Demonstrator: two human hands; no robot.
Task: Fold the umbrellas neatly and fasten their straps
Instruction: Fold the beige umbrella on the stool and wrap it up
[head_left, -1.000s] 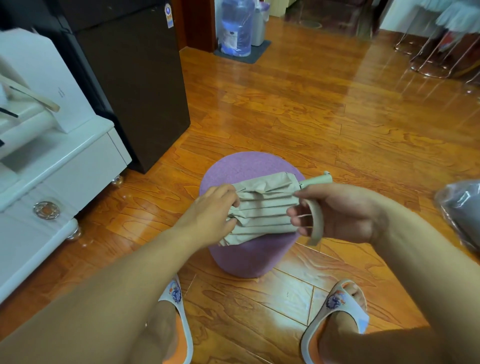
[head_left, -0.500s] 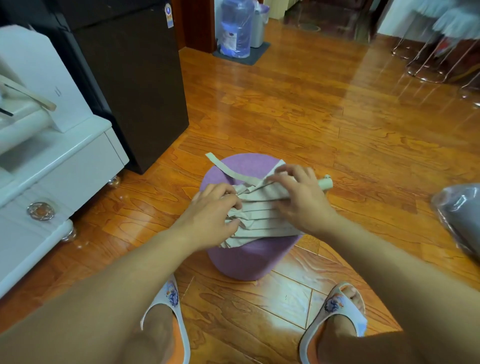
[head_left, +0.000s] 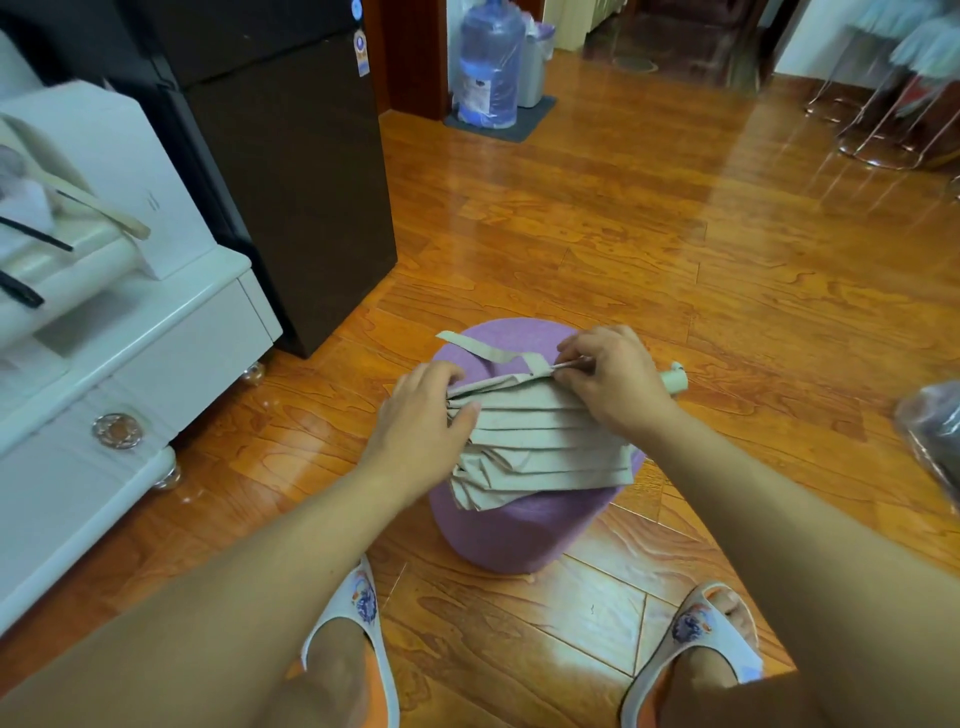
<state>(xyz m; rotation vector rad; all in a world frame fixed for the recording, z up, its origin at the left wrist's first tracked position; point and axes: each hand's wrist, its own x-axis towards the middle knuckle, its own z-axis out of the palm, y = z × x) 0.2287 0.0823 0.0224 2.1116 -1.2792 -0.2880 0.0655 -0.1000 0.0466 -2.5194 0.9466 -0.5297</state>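
A beige umbrella (head_left: 540, 441) lies collapsed across the top of a round purple stool (head_left: 519, 530) on the wooden floor (head_left: 623, 234), its handle end (head_left: 675, 378) pointing toward 3 o'clock and its pleats fanned loosely toward 6 o'clock. The left hand (head_left: 421, 415) grips the bunched cloth at the 9 o'clock end, fingers curled round the folds. The right hand (head_left: 613, 379) pinches the upper edge of the canopy near the handle, where a thin metal rib shows. The strap (head_left: 488, 351) trails loose toward 11 o'clock over the stool, not yet fastened. The fabric looks thin, light and limp, so the pleats will probably slip out of order unless held flat; the ribs inside give some stiffness lengthwise. A sensible hold seems to be round the gathered middle, with the other hand free to draw the strap round. A white cabinet (head_left: 130, 364) stands at 9 o'clock
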